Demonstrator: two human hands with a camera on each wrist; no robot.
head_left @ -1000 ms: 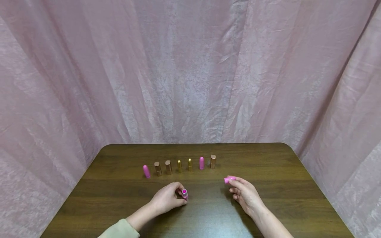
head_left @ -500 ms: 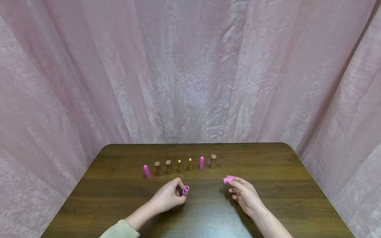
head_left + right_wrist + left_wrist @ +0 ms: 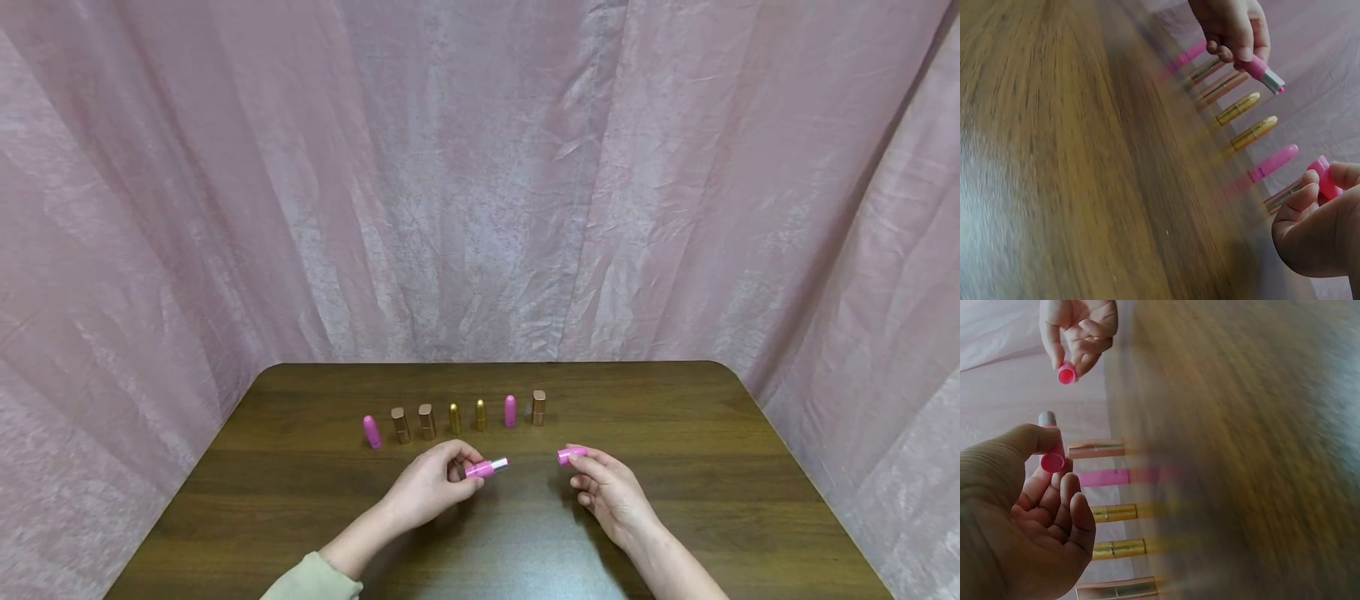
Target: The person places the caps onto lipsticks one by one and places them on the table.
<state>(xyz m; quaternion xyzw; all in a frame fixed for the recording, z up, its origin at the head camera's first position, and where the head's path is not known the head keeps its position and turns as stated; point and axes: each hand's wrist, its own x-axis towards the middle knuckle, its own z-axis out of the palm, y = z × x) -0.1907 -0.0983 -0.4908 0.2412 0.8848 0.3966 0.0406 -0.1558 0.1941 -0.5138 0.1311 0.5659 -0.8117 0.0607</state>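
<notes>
My left hand [image 3: 433, 487] pinches an uncapped lipstick [image 3: 482, 469] with a pink base and a silver collar. It lies nearly level above the table, and the collar points right. A bright pink tip shows at the collar's end in the right wrist view. Across a short gap, my right hand [image 3: 617, 497] pinches the pink cap [image 3: 572, 455] between thumb and fingers. In the left wrist view the cap's open mouth [image 3: 1066, 375] faces the left hand. Lipstick and cap are apart.
Behind the hands a row of closed lipsticks stands upright on the brown wooden table [image 3: 712, 417]: pink [image 3: 372, 432], rose-gold [image 3: 401, 425], gold [image 3: 454, 419], another pink [image 3: 510, 412] and a rose-gold one [image 3: 538, 408] at the right end. A pink curtain [image 3: 480, 183] hangs behind.
My left hand has raised the lipstick and turned it from upright to nearly level, its collar now pointing right. The right hand with the cap has shifted slightly left.
</notes>
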